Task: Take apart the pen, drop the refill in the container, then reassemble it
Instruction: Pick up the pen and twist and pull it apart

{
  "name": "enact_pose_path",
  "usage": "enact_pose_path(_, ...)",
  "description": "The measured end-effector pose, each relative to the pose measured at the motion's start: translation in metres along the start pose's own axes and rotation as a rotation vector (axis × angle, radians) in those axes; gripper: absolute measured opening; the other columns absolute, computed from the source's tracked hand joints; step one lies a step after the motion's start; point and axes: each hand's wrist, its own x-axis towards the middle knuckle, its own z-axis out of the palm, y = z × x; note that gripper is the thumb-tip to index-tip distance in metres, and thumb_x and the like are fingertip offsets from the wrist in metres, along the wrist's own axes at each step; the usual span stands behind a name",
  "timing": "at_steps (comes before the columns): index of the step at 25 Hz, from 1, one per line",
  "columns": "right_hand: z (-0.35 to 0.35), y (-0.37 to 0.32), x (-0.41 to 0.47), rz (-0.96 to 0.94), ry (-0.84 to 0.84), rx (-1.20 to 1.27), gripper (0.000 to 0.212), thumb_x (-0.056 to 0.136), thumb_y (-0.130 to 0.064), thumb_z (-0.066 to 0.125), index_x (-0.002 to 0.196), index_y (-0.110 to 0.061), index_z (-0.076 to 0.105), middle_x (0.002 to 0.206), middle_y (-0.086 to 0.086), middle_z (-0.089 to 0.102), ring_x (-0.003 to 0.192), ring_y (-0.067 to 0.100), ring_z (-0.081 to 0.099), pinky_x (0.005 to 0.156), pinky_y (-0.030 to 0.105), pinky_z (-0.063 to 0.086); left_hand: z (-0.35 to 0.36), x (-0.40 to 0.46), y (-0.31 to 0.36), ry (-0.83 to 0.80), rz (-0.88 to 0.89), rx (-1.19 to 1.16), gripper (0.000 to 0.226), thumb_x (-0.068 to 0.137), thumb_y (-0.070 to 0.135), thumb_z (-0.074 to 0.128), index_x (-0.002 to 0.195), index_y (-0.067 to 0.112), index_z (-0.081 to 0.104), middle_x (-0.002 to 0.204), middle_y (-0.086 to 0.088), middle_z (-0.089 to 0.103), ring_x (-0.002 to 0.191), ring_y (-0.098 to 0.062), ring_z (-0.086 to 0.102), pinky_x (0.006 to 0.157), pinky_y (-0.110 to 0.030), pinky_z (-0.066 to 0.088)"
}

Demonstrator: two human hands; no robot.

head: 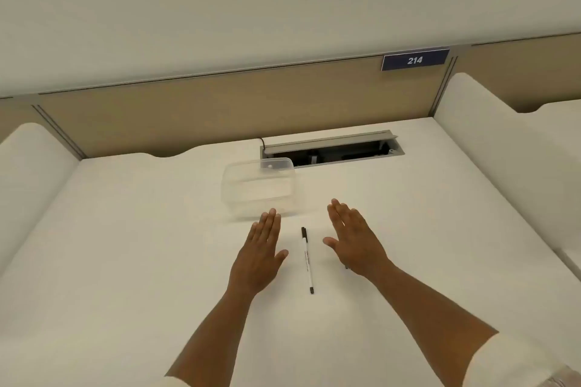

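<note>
Both hands are lying flat and empty: we are keeping our left hand [262, 256] and right hand [353, 239] spread either side of the pen [307, 260], which is resting whole on the desk [125, 245], near the clear container [259, 190]. Pulling it apart carelessly, we are risking small parts rolling away.

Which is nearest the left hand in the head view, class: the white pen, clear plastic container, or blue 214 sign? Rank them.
From the left hand:
1. White pen with black cap, just right of it.
2. Clear plastic container, ahead on the desk.
3. Blue 214 sign, far right on the partition.
</note>
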Motion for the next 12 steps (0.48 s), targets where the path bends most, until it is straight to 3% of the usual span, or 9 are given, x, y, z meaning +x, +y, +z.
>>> enact_pose_path(4, 0.014, -0.005, -0.016, 0.032, -0.069, 0.010, 0.073, 0.100, -0.055, 0.020, 0.150, -0.005, 0.035, 0.158, 0.014, 0.031, 0.143, 0.031, 0.037, 0.117, 0.045, 0.031, 0.018, -0.008, 0.009, -0.092, 0.053, 0.088, 0.075, 0.101, 0.036, 0.042, 0.155, 0.015, -0.005, 0.162, 0.000, -0.015, 0.149, -0.015, -0.013, 0.121, -0.036, -0.001)
enact_pose_path(7, 0.019, -0.013, -0.026, 0.062, -0.104, 0.021, 0.075, 0.100, -0.057, 0.011, 0.148, -0.006, 0.039, 0.156, 0.013, 0.038, 0.141, 0.031, 0.041, 0.115, 0.042, 0.021, 0.031, -0.009, 0.013, -0.109, 0.156, 0.163, 0.073, 0.097, 0.024, 0.051, 0.155, 0.010, 0.009, 0.163, -0.006, 0.001, 0.151, -0.023, 0.002, 0.123, -0.039, 0.007)
enact_pose_path(12, 0.026, -0.023, -0.039, 0.077, -0.166, 0.061, 0.072, 0.101, -0.055, 0.014, 0.142, -0.007, 0.048, 0.149, 0.012, 0.048, 0.136, 0.031, 0.047, 0.113, 0.043, 0.019, 0.039, -0.005, 0.016, -0.160, 0.210, 0.130, 0.071, 0.092, 0.008, 0.055, 0.153, 0.017, 0.020, 0.162, -0.005, 0.018, 0.149, -0.026, 0.014, 0.119, -0.043, 0.021)
